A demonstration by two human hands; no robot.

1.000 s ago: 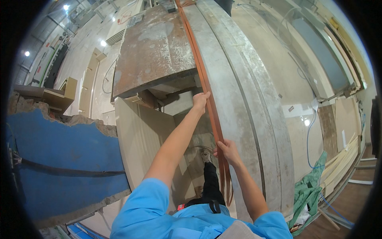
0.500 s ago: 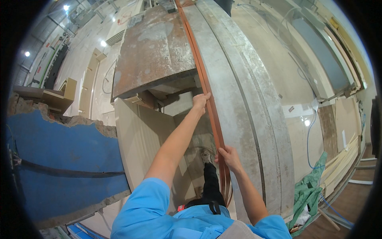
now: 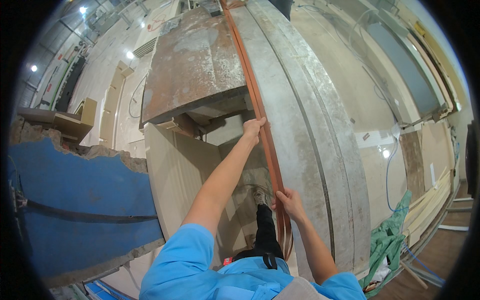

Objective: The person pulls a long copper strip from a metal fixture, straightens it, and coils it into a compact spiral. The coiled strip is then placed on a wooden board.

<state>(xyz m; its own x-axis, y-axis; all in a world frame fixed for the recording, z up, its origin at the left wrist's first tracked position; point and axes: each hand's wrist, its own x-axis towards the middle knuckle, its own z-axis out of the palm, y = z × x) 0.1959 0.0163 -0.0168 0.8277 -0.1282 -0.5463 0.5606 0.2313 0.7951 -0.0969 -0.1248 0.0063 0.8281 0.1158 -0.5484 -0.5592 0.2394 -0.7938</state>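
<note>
A long reddish-brown strip (image 3: pixel 258 100) runs along the left edge of a grey metal-topped bench (image 3: pixel 295 150), from the far end back toward my waist. It looks like two narrow bands side by side. My left hand (image 3: pixel 253 130) pinches it about midway, thumb on top, other fingers partly hidden. Closer to me, my right hand (image 3: pixel 289 204) grips the strip's edge between thumb and fingers. Below that hand, the strip splits into loose, bending bands (image 3: pixel 286 235) that hang down beside my leg. At the far end, another person's hand (image 3: pixel 235 4) rests by the strip.
A rusty, stained metal plate (image 3: pixel 195 55) lies left of the strip. Beneath it stand pale boards (image 3: pixel 175 165). A blue panel (image 3: pixel 85 200) with a ragged edge is at left. Green sheeting (image 3: pixel 387 230) and pale thin slats (image 3: pixel 425 202) lie at right.
My right hand has shifted slightly toward me along the strip. My left hand stays at nearly the same spot, still pinching it.
</note>
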